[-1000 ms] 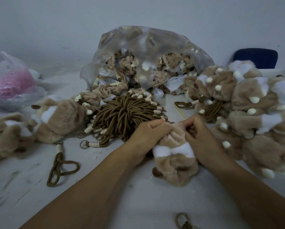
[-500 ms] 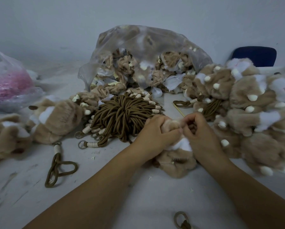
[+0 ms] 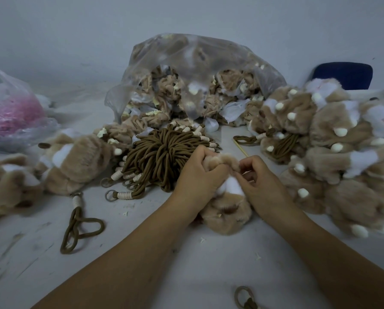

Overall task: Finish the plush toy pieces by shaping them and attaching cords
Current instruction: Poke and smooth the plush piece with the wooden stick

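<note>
At the centre of the frame, low on the pale surface [image 3: 186, 253], lies the plush toy piece [image 3: 227, 210], a soft tan fur shape with a white patch across its middle and a small dark brown mark lower down. Its lower end rests on the surface and its upper end is bunched into a fuzzy tan tuft between both hands. The left hand [image 3: 197, 175] has its fingers curled round that tuft and grips it. The right hand [image 3: 262, 181], just beside it, pinches the fur at the tuft's right edge with bent fingers. Just behind the left hand sits a thick bundle of brown cords [image 3: 162, 152], their ends wrapped in cream binding and fitted with metal rings. One loose cord [image 3: 79, 228] lies looped at lower left, and another cord ring [image 3: 244, 297] shows at the bottom edge. Across the right side of the frame spreads a heap of plush pieces [image 3: 320, 134] in the same tan and white fur, dotted with cream tips, with cords showing among them. More plush pieces [image 3: 79, 159] lie at left. Behind the cords, at upper centre, a clear plastic bag [image 3: 197, 61] holds crumpled tan fabric shapes. A thin wooden stick [image 3: 241, 147] lies right of the bundle. A bag of pink material [image 3: 12, 112] sits at far left, and a dark blue chair back [image 3: 342, 74] at upper right.
</note>
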### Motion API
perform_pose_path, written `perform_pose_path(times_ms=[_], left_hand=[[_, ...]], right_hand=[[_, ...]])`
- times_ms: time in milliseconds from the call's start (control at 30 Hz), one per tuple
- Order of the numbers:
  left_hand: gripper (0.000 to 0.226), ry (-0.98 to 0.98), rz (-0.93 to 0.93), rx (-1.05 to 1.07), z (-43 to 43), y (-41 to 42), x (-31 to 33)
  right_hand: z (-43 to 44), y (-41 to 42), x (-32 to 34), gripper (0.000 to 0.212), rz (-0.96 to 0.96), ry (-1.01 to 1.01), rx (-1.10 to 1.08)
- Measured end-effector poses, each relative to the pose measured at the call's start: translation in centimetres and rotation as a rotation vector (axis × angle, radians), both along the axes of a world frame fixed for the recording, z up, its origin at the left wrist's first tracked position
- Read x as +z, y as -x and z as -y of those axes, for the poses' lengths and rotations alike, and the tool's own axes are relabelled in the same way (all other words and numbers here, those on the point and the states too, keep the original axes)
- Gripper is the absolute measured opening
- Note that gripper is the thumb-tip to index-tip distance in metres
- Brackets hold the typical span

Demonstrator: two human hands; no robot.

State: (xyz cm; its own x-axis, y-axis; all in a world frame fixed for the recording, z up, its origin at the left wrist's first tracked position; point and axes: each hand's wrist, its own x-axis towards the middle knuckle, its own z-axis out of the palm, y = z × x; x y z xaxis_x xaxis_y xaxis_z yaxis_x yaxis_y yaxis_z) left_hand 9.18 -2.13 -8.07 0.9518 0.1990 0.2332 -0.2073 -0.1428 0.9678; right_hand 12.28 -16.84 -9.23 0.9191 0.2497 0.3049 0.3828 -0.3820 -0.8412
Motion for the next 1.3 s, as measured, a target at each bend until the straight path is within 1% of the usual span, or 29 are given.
perform_pose_path(times_ms=[67,167,300,367,433,533,667,733,833,867,900,967,1000,1067,1133,1167,1200,1267,1300], left_hand=[[0.021,0.006,-0.005,-0.011,0.1,0.0,0.1],[0.022,-0.031,-0.014,0.006,0.2,-0.2,-0.3],[0.017,-0.137,0.000,0.046,0.1,-0.2,-0.5],[0.017,-0.166,0.002,0.040,0.1,-0.2,-0.3],[0.019,-0.070,-0.017,0.018,0.1,-0.2,0.1],[0.021,0.162,-0.079,-0.028,-0.2,-0.2,0.3],[0.025,0.404,-0.177,-0.129,-0.7,-0.3,0.4],[0.022,0.456,-0.186,-0.148,-0.8,-0.4,0.4],[0.023,0.488,-0.148,-0.166,-0.9,-0.4,0.5],[0.024,0.488,-0.132,-0.171,-0.9,-0.4,0.6],[0.024,0.486,-0.120,-0.177,-0.9,-0.3,0.7],[0.023,0.479,-0.108,-0.203,-0.8,-0.2,0.9],[0.023,0.461,-0.105,-0.219,-0.7,-0.1,1.0],[0.024,0.362,-0.068,-0.224,-0.4,0.1,1.0],[0.034,0.147,0.042,-0.158,-0.2,0.1,0.9],[0.040,0.013,0.104,-0.096,-0.1,0.1,1.0],[0.042,-0.122,0.169,-0.014,0.0,0.1,1.0],[0.036,-0.374,0.289,0.175,0.1,0.3,0.9],[0.033,-0.455,0.319,0.244,0.3,0.4,0.9]], right_hand=[[0.1,-0.1,0.0,0.011,-0.014,0.019,-0.013],[0.3,-0.1,-0.1,0.010,-0.012,0.088,-0.018],[0.2,0.0,-0.2,0.019,0.038,0.183,-0.028],[0.1,0.1,-0.3,0.021,0.071,0.192,-0.026],[0.1,0.2,-0.3,0.023,0.101,0.175,-0.030],[0.2,0.2,-0.2,0.021,0.119,0.158,-0.025],[0.4,0.1,-0.2,0.019,0.077,0.078,0.004],[0.6,0.1,0.0,0.024,0.015,0.035,0.012],[0.9,0.1,0.2,0.041,-0.086,-0.050,0.054],[0.9,0.2,0.3,0.041,-0.111,-0.075,0.080],[0.7,0.2,0.2,0.035,-0.114,-0.083,0.105],[0.5,0.3,0.2,0.013,-0.078,-0.071,0.121],[0.5,0.3,0.2,0.007,-0.063,-0.087,0.117],[0.4,0.3,0.1,0.010,-0.027,-0.132,0.085],[0.3,0.4,0.3,0.011,0.030,-0.162,0.038],[0.2,0.3,0.3,0.013,0.070,-0.180,0.024],[0.3,0.2,0.3,0.020,0.120,-0.191,0.013],[0.3,0.0,0.3,0.029,0.232,-0.171,-0.016],[0.2,-0.1,0.4,0.027,0.295,-0.147,-0.031]])
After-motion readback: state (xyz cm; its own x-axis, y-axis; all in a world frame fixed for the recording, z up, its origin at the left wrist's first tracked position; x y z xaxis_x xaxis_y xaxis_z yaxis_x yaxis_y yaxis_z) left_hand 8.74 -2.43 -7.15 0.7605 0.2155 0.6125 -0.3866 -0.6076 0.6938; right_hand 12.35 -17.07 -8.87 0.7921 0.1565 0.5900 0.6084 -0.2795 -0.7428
